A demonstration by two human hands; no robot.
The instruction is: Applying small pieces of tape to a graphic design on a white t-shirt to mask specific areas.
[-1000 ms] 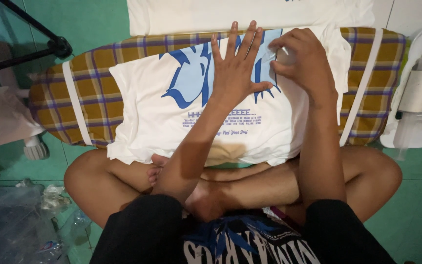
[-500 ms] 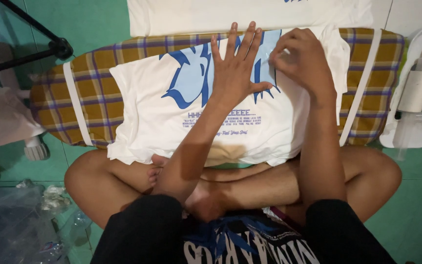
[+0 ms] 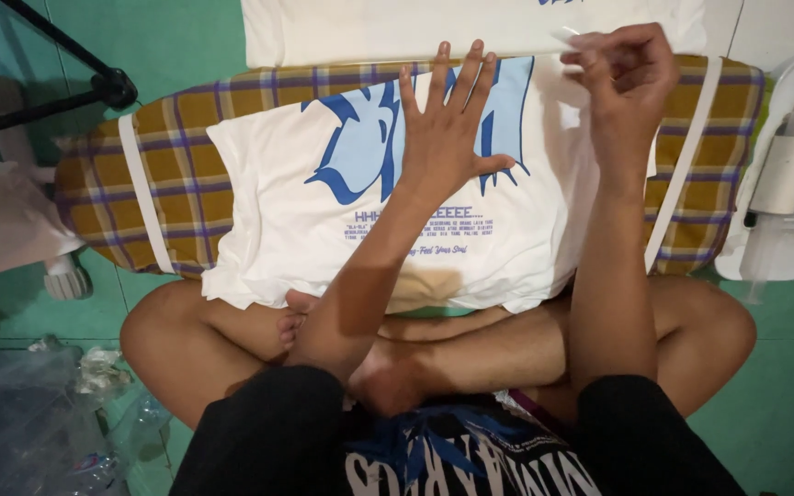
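White shirt [image 3: 323, 211], right hand [image 3: 622, 78] now lifted

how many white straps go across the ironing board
2: one white strap near the board's left end, another white strap near its right end, beside the right hand. The shirt may hide others.

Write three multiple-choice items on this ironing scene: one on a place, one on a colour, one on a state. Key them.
1. Where does the left hand rest?
A. on the white T-shirt
B. on the green floor
C. on a knee

2. What colour is the shirt's big print?
A. red
B. blue
C. black

3. How is the right hand?
A. flat on the ironing board
B. lifted, fingers pinching a small white bit
C. resting in the lap

Key: 1 A, the palm lies spread on the shirt; 2 B, the graphic is blue; 3 B, it is raised above the shirt with fingers closed.
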